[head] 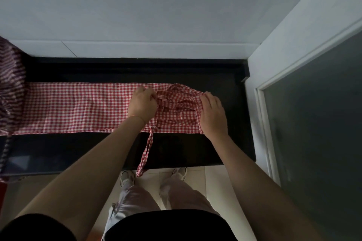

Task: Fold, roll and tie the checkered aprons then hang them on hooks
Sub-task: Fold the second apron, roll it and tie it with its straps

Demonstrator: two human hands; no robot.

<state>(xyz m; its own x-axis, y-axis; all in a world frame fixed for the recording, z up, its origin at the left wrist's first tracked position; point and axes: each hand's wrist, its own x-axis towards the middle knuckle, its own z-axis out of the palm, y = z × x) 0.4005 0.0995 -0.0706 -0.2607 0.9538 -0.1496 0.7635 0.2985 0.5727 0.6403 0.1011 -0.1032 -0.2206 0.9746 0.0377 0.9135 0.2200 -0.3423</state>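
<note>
A red-and-white checkered apron [78, 107] lies folded into a long strip across the black countertop [186, 148]. Its right end is bunched into a loose heap of straps and cloth [176, 103]. My left hand [142, 103] grips cloth at the left side of that heap, fingers curled. At the heap's right edge my right hand [212, 113] lies on the fabric, fingertips curled over the fold. One apron strap [146, 152] hangs over the counter's front edge toward the floor.
A dark purple striped cloth [10, 88] hangs at the far left, over the counter's end. A white wall runs behind the counter, and a door frame with a dark panel [313, 123] stands on the right. My feet are on pale floor tiles [197, 178] below.
</note>
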